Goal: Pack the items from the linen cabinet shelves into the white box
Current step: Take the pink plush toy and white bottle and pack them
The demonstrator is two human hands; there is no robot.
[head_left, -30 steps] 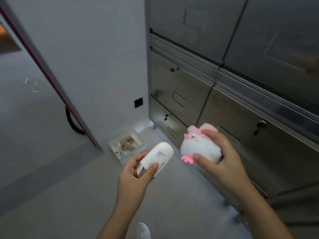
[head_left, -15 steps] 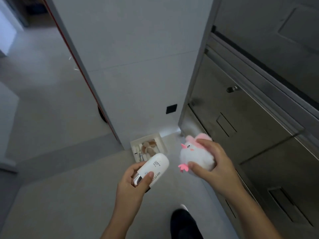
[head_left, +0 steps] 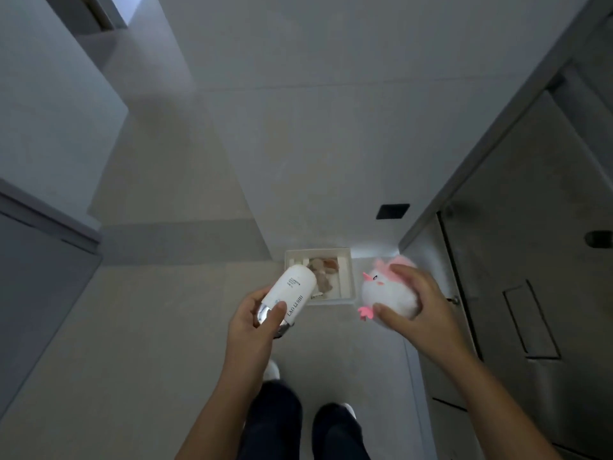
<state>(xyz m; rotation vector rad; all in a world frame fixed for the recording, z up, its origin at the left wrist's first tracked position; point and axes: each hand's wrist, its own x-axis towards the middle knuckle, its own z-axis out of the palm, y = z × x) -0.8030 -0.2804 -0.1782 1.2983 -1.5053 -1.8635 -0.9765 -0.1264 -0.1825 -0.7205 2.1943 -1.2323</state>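
Observation:
My left hand (head_left: pixel 253 323) grips a white bottle (head_left: pixel 293 288) with a silver cap near its lower end, tilted so its top points toward the white box. My right hand (head_left: pixel 418 307) holds a fluffy white plush chick (head_left: pixel 384 290) with a pink beak, pink feet and a pink tuft. The white box (head_left: pixel 346 277) sits on the floor against the wall, just beyond both hands. Several brownish items lie inside it, partly hidden by the bottle.
A grey metal cabinet (head_left: pixel 530 260) with closed doors runs along the right. A white wall (head_left: pixel 331 144) with a small black square stands behind the box. A grey panel (head_left: pixel 39 277) is at the left. My legs and shoes (head_left: pixel 305 423) are below.
The view has swung left and down, and I have stepped closer. The box now lies directly ahead of my hands. Both hands keep their hold on the bottle and the chick.

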